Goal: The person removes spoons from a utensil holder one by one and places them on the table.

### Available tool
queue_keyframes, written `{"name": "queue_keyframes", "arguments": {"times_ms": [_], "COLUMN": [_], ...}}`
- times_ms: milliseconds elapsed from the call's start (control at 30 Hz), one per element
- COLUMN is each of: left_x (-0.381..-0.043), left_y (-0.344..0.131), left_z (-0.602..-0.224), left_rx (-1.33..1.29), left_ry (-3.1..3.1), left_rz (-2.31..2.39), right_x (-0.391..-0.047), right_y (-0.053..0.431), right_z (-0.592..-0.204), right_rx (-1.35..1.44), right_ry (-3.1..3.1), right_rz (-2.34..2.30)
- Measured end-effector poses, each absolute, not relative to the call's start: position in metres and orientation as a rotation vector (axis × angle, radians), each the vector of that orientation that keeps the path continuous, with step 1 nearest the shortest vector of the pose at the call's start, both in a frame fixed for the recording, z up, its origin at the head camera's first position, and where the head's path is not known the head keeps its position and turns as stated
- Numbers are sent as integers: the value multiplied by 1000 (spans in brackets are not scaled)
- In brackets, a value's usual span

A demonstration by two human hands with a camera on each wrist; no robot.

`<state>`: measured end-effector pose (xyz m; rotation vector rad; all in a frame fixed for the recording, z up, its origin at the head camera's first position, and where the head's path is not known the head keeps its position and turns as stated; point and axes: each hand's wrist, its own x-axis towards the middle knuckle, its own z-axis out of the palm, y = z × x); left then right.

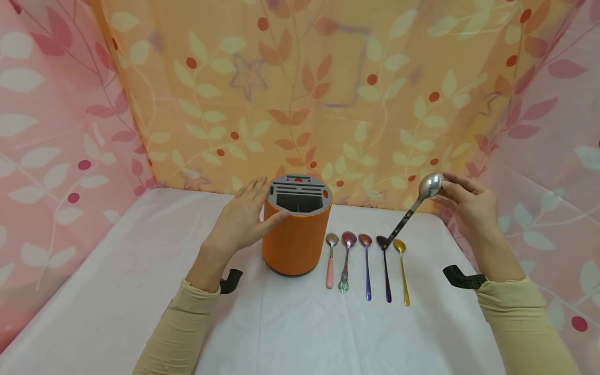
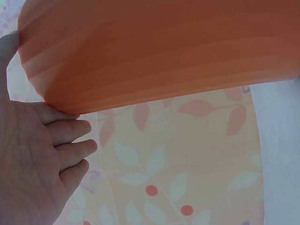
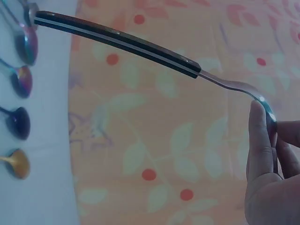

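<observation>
My right hand (image 1: 473, 205) pinches a silver spoon (image 1: 431, 186) by its bowl, up off the table. The spoon's dark, patterned handle (image 3: 117, 42) slants down to the left, over the row of spoons in the head view. My left hand (image 1: 241, 221) lies against the upper left side of an orange cylindrical holder (image 1: 295, 242), fingers extended and thumb across the front of its rim. In the left wrist view its fingertips touch the orange wall (image 2: 164, 51). The holder's grey top (image 1: 307, 212) has several slots and one large dark opening.
Right of the holder, several spoons lie in a row, bowls away from me: a pink-handled one (image 1: 330, 271), a purple-pink ornate one (image 1: 346, 263), a blue-handled one (image 1: 367, 276), a dark one (image 1: 387, 281) and a gold one (image 1: 404, 276). Patterned curtains (image 1: 300, 125) surround the white table (image 1: 300, 333).
</observation>
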<state>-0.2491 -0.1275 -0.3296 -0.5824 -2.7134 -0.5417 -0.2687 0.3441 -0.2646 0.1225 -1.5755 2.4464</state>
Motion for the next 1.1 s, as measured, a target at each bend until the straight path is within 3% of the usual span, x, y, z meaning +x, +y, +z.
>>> {"name": "queue_keyframes", "arguments": {"times_ms": [267, 500, 767, 1100], "left_x": [-250, -250, -250, -253], "left_y": [-128, -128, -129, -128], "left_z": [-331, -331, -332, -332], "left_rx": [-575, -571, -565, -572], "left_ry": [-2701, -2711, -2718, -2714], "left_rz": [-539, -535, -535, -539], "right_x": [-281, -300, -317, -322], "right_y": [382, 410, 422, 427], "right_z": [-286, -317, -355, -390], "right_rx": [-22, 44, -152, -225], "right_ry": [-2009, -2228, -2437, -2349], "right_rz": [2385, 2403, 2260, 2402]}}
